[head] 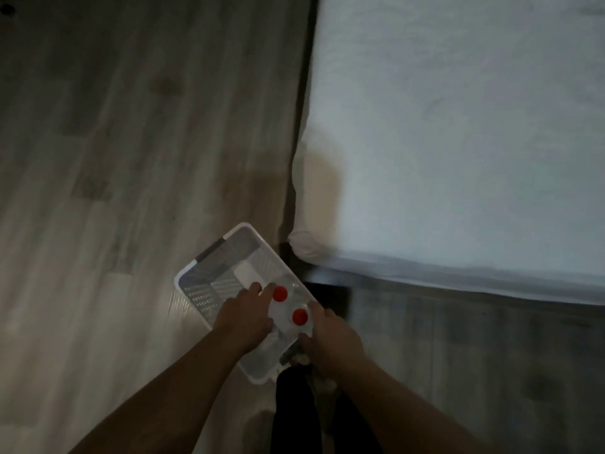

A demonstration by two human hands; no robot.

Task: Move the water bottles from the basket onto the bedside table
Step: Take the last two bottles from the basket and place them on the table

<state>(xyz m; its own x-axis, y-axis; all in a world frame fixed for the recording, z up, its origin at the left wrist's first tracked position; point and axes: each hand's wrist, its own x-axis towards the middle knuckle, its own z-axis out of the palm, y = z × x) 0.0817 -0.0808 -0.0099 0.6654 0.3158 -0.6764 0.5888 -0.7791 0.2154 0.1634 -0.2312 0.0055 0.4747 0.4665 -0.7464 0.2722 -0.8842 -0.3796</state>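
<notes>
A white slotted plastic basket (199,290) stands on the floor by the corner of the bed. Two clear water bottles with red caps stand upright in its near right part: the farther bottle (280,293) and the nearer bottle (300,316). My left hand (244,317) reaches into the basket, its fingers stretched out beside the farther bottle's cap and touching it. My right hand (330,339) is at the basket's right rim, forefinger and thumb curled around the nearer bottle. The frame is blurred. No bedside table is in view.
A bed with a white sheet (458,142) fills the right side, its dark frame (330,276) just right of the basket. Wood-look flooring (114,158) spreads to the left. My dark trouser legs (294,414) are below the basket.
</notes>
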